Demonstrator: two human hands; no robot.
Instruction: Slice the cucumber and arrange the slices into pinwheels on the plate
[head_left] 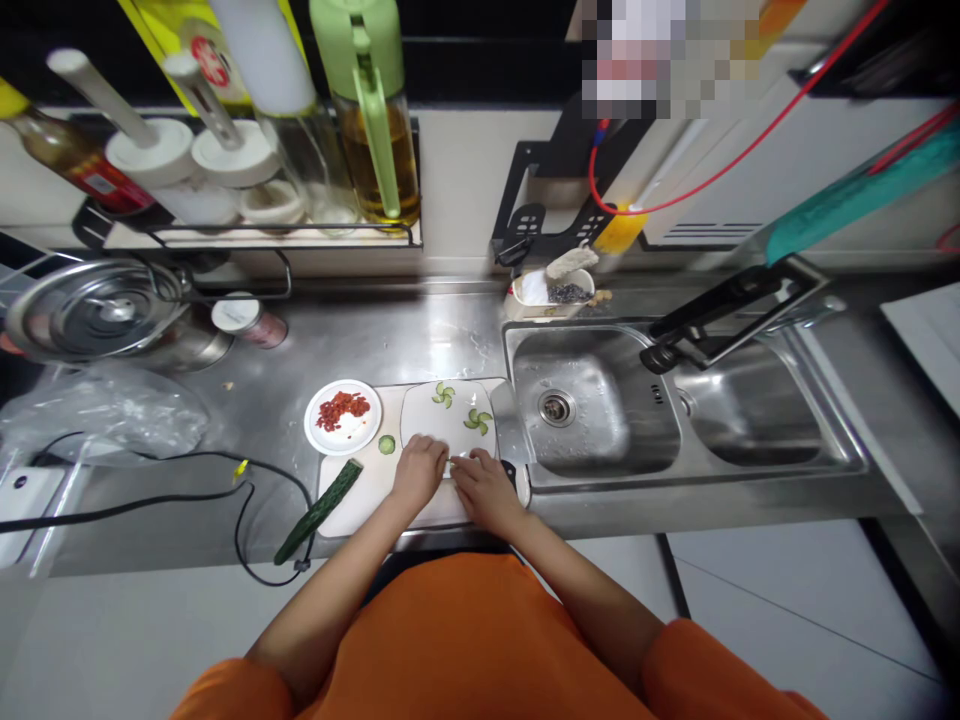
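Note:
My left hand (420,467) and my right hand (486,488) meet at the near edge of a white square plate (420,405). Fingers on both are bent and pinched together; whatever is between them is too small or hidden. Two pinwheel-like fans of green cucumber slices (477,421) lie on the plate. Beneath the plate is a white cutting board (352,515). A cut cucumber (321,510) slants over the board's left edge, with a short cucumber piece (386,444) near my left hand. Just right of the plate lies a cleaver (514,422), its dark handle beside my right hand.
A round white plate (345,391) of chopped red bits stands at the board's back left. The steel sink (600,400) is on the right under a black faucet (720,315). Black cables (259,463) and a plastic bag (112,410) lie left. Bottles fill the rack (360,236).

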